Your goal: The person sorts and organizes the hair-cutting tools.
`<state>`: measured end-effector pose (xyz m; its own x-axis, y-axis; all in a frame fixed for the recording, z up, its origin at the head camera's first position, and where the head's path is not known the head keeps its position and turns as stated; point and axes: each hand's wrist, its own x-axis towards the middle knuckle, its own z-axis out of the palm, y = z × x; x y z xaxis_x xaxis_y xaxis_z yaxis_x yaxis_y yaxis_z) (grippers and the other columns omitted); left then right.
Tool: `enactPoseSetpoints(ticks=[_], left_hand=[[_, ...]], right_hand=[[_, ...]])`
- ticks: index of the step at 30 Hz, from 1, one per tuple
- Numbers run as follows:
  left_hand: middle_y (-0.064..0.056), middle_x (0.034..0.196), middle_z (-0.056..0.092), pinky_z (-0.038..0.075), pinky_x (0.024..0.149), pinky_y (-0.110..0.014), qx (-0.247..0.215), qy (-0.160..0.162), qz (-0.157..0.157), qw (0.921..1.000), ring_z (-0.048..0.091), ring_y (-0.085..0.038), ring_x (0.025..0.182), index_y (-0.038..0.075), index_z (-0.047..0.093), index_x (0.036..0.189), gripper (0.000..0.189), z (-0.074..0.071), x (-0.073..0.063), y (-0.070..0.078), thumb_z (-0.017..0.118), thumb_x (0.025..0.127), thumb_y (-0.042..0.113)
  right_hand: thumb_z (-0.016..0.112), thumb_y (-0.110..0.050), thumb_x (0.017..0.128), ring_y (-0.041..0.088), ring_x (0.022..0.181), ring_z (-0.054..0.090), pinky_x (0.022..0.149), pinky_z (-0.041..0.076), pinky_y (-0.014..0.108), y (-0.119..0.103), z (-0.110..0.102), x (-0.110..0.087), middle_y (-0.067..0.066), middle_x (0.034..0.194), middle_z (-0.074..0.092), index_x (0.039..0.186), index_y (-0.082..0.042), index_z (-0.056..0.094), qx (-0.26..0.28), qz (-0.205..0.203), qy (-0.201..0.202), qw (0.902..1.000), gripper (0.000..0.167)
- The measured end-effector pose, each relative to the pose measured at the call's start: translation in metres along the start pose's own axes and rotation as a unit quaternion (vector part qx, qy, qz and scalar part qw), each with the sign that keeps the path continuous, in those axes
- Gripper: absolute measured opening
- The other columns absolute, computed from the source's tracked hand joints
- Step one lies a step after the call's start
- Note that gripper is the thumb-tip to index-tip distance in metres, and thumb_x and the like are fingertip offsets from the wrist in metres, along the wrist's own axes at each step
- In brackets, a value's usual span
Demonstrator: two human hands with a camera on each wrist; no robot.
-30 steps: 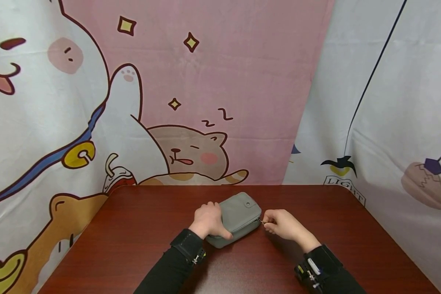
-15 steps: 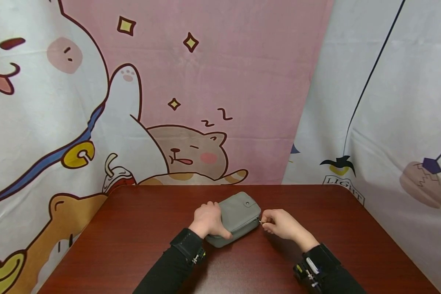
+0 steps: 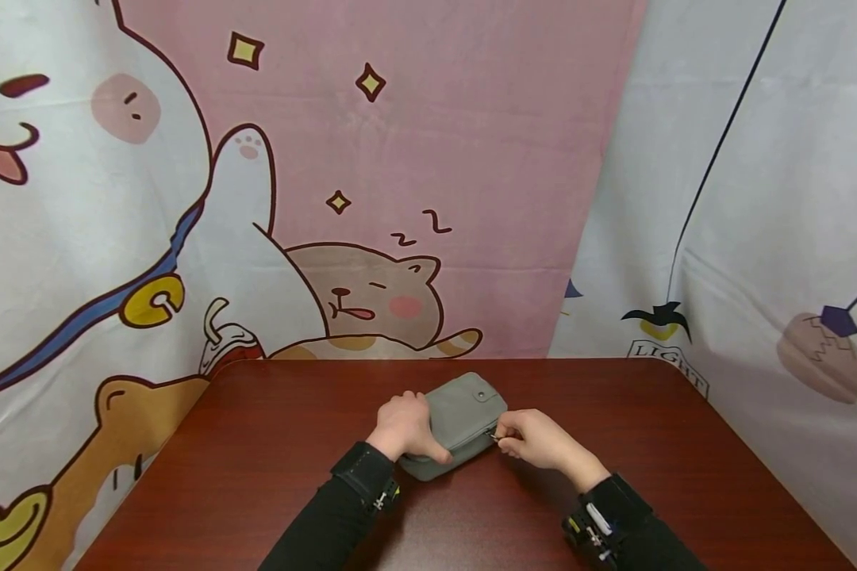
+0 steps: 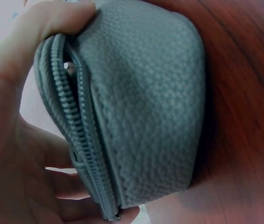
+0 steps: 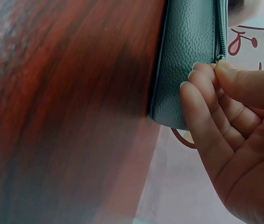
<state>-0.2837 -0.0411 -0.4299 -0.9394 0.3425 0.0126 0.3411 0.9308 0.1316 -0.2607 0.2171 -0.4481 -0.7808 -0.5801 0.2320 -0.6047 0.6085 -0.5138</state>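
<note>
A grey-green zip pouch (image 3: 466, 412) of pebbled leather lies on the table, a snap button on its top. My left hand (image 3: 403, 428) grips its left end, thumb on the near side and the other fingers over the far side. At the pouch's right front, my right hand (image 3: 536, 438) pinches the zipper pull (image 3: 494, 435) between thumb and forefinger. The slider (image 5: 220, 58) shows at the fingertips in the right wrist view. In the left wrist view the zipper teeth (image 4: 66, 105) stand parted near the left thumb, with a small metal piece (image 4: 69, 68) in the gap.
The dark red wooden table (image 3: 293, 507) reaches back to a cartoon-printed cloth (image 3: 471, 159) behind its far edge. A second, whitish printed cloth (image 3: 757, 198) hangs on the right.
My right hand has moved left and slightly nearer along the pouch's front side, with the zipper pull in its fingers. My left hand and the pouch have stayed in place.
</note>
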Motion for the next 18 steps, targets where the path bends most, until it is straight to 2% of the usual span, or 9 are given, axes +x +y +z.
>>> enactPoseSetpoints(ticks=[3,10,18], left_hand=[[-0.013,0.101,0.058,0.051,0.067,-0.042,-0.003,-0.003,-0.002,1.0000,0.056,-0.028,0.085,-0.005,0.057,0.128,0.109,-0.001,0.000,0.000,0.083,0.052,0.068],[-0.010,0.094,0.057,0.051,0.063,-0.040,-0.003,0.001,-0.002,1.0000,0.056,-0.026,0.081,-0.004,0.061,0.120,0.102,-0.003,-0.002,0.001,0.084,0.050,0.067],[-0.010,0.094,0.058,0.051,0.062,-0.040,0.000,0.004,0.000,1.0000,0.057,-0.026,0.080,-0.004,0.061,0.121,0.104,-0.003,-0.001,0.001,0.084,0.049,0.068]], right_hand=[[0.069,-0.001,0.089,0.000,0.060,0.050,0.056,0.045,0.024,-0.002,0.000,0.000,-0.012,0.068,0.056,0.083,-0.015,0.061,0.000,0.001,0.002,1.0000,0.018],[0.069,-0.001,0.091,0.000,0.060,0.051,0.055,0.045,0.024,-0.006,0.000,-0.001,-0.009,0.069,0.058,0.084,-0.013,0.062,0.011,-0.002,0.003,0.9999,0.016],[0.068,0.000,0.091,0.002,0.061,0.052,0.055,0.046,0.024,-0.011,0.002,0.000,-0.006,0.070,0.059,0.084,-0.012,0.062,0.035,0.002,-0.004,0.9994,0.015]])
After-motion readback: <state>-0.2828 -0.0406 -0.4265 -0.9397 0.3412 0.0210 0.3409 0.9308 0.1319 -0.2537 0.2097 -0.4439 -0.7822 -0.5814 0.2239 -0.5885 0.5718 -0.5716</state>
